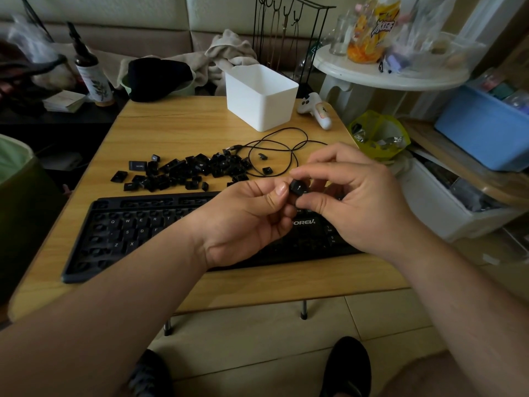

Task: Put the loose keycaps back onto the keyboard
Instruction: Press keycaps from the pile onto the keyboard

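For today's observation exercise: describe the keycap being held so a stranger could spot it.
Start at the black plastic keyboard on the wooden table. Above its right half, both hands meet; the small black square keycap is pinched between them. Unlike the piled keycaps, it is lifted and shows a white arrow.

Looks like a home, living rm. Padded sofa back (171, 32) along the far wall w/ a crumpled towel (229, 53) and dark cloth (159, 78) dumped on it. Low folding wooden worktop (186, 130) on a tiled floor (257, 339). White round side table (386, 73) w/ a snack bag (369, 30), glass jar (340, 35). Blue storage bin (481, 124) on a shelf at right, lotion bottle (94, 78) at left.
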Available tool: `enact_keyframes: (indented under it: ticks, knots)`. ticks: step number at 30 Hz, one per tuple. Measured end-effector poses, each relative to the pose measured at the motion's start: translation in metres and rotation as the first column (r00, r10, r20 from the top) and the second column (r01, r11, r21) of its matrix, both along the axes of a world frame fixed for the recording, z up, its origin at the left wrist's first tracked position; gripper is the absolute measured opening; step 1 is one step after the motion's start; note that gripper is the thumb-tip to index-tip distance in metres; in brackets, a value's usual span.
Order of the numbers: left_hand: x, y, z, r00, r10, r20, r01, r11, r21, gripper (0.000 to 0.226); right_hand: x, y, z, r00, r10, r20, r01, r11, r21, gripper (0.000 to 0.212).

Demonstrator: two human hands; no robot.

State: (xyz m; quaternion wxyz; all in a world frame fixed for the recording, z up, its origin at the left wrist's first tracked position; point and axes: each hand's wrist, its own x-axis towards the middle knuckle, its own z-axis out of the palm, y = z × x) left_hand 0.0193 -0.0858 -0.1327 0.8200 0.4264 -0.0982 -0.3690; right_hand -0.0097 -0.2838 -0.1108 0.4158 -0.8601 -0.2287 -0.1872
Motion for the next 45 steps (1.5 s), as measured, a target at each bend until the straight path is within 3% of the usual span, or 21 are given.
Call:
enact_keyframes:
  ticks: [12,25,36,45]
  knots:
    - [0.000,0.001,-0.002,0.999,0.005,0.044,-0.007,0.999,0.036,0.014,-0.003,-0.002,0.001,0.998,-0.040,0.045,0.041,0.999,-0.026,0.027]
    - [-0.007,0.006,-0.002,0.986,-0.027,0.162,-0.006,0.979,0.204,0.029,-0.009,-0.007,0.001,0.996,-0.019,0.089,0.037,0.978,-0.207,0.025]
    - [-0.011,0.007,-0.001,0.991,-0.059,0.122,0.029,0.972,0.233,0.024,-0.015,-0.014,-0.004,0.997,-0.017,0.077,0.028,0.988,-0.153,0.035]
    - [-0.009,0.008,-0.002,0.989,-0.042,0.143,0.009,0.975,0.223,0.028,-0.016,-0.012,-0.005,0.997,-0.009,0.078,0.023,0.981,-0.192,0.026]
